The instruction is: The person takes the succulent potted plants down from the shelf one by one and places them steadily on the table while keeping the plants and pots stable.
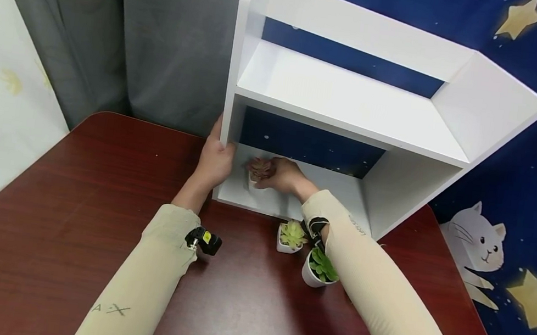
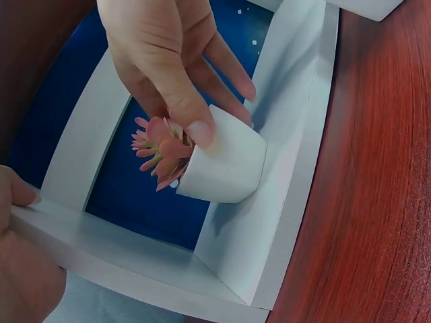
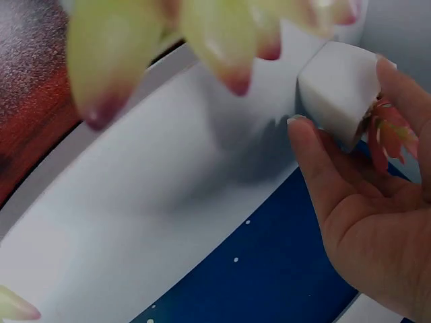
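A small reddish succulent in a white pot (image 2: 229,161) is at the left end of the lower compartment of a white shelf (image 1: 351,97). My right hand (image 1: 289,176) reaches in and holds this pot, thumb (image 2: 200,132) at its rim and the other fingers behind it. In the left wrist view, the pot's base is right at the bottom board. My left hand (image 1: 214,160) grips the shelf's left side panel (image 1: 232,75) by its front edge, with part of the hand hidden behind the panel.
On the dark red table (image 1: 94,214) in front of the shelf stand a pale green succulent (image 1: 292,234) in a square white pot and a greener plant (image 1: 321,266) in a round white pot, partly under my right forearm. A grey curtain (image 1: 173,40) hangs behind, at the left.
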A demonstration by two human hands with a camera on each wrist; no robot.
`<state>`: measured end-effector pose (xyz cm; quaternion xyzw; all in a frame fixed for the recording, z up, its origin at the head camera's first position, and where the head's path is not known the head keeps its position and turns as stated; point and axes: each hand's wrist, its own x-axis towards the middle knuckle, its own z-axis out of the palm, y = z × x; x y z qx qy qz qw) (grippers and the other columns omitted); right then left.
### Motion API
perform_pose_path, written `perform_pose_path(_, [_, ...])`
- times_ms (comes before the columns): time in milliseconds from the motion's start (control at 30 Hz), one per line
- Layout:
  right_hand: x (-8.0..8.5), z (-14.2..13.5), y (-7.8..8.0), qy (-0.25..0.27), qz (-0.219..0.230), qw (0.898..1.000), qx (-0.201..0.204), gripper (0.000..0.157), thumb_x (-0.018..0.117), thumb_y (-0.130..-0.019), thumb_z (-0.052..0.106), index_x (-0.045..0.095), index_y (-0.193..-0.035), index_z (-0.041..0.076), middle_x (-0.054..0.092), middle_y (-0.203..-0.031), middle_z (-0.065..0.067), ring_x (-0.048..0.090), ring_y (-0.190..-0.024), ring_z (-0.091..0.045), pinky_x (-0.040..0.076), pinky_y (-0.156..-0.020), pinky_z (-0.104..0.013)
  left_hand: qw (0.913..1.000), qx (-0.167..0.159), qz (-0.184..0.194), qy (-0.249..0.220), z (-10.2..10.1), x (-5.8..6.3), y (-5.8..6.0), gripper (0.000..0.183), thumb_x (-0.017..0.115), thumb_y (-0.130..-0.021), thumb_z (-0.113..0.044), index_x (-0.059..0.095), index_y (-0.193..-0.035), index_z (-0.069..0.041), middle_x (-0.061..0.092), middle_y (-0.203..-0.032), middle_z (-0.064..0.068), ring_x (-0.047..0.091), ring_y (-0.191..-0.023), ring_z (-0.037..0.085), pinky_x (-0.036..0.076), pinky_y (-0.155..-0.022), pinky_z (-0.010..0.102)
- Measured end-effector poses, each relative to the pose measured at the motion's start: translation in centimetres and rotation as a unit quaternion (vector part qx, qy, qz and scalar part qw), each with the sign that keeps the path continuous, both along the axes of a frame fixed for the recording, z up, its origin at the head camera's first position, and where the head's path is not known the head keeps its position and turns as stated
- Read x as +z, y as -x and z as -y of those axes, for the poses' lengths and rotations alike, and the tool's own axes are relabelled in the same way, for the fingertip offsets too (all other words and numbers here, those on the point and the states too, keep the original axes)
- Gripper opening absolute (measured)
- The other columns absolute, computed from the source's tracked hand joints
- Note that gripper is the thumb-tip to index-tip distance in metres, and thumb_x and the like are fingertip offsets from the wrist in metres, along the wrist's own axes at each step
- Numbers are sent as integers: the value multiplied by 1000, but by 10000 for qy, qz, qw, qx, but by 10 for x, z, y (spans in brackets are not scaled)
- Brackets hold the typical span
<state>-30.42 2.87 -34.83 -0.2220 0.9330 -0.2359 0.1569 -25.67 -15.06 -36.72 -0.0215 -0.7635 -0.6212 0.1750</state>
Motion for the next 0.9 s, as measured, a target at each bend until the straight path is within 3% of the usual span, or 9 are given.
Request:
perform_pose_path(100, [-2,-2,-1,-6,-60,10000,51,57,83,-82,25,62,-130,2,69,-121,-15,59,-110,-25,48,-100,-37,10000,12,4,-9,-1,0,-1,67,38,-103,-3,14,-164,-21,25,-167,8,26,-154,25,21,-127,48])
perform_pose_path(300, [-3,-5,-1,-178,-277,9993,183,35,84,-81,25,67,-102,3,69,-99,-9,56,-92,-21,48,-87,-35,10000,-53,27,-20,-2,-1,-1,67,37,-103,-4,13,-164,-22,23,-168,7,24,-154,24,21,-127,48])
perform_pose_path(467, [-1,-6,-4,-283,-412,9983,295,31,84,-81,31,63,-87,9,63,-87,-3,55,-85,-20,47,-84,-34,10000,-34,-5,-33,-3,0,-1,68,37,-103,-4,14,-164,-22,24,-167,7,24,-154,23,21,-127,47])
perform_pose_path(633, [2,-10,-11,-158,-442,9979,449,31,83,-82,37,66,-88,12,67,-88,-2,58,-84,-18,49,-83,-34,10000,-28,-4,-27,-3,2,-1,69,38,-103,-3,14,-164,-23,25,-167,7,26,-154,23,21,-127,47])
perform_pose_path(900, [11,-14,-28,-121,-460,9942,966,31,81,-84,38,65,-92,13,60,-79,3,52,-74,-14,43,-69,-29,10000,98,12,-2,0,2,-2,69,40,-102,-3,16,-163,-23,28,-166,10,30,-152,27,23,-126,50])
